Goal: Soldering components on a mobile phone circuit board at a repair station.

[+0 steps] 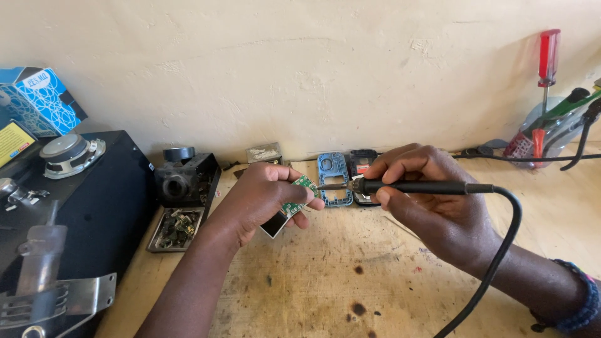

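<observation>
Holding a small green circuit board [299, 195] above the worn wooden surface [325, 275], the left hand [263, 197] is closed around it, thumb and fingers pinching its edges; a dark rectangular part [274, 224] hangs from the board's lower end, below the palm. The board sits tilted, its upper corner turned toward the right hand [432, 206]. That hand is closed in a pen-like grip on a black-handled soldering iron [413, 186], held nearly level, with the metal tip [328, 186] at the board's upper edge; whether tip and board touch cannot be told. A black cable [501, 250] runs from the handle's rear, curving down over the right wrist, which wears a blue beaded band [582, 300].

Just behind the hands, against the cream wall [313, 75], lie a blue phone frame [333, 178] and a dark phone body [363, 163] side by side. To the left stand a small metal box [264, 153], a black block-shaped component [184, 178] and a shallow tray of small metal parts [176, 228]. Further left is a large black case [106, 200] carrying a loose round speaker [69, 153], with a blue patterned carton [41, 100] behind it. At the far right, well apart, a clear container [551, 131] holds a red-handled screwdriver [548, 59] and other tools.
</observation>
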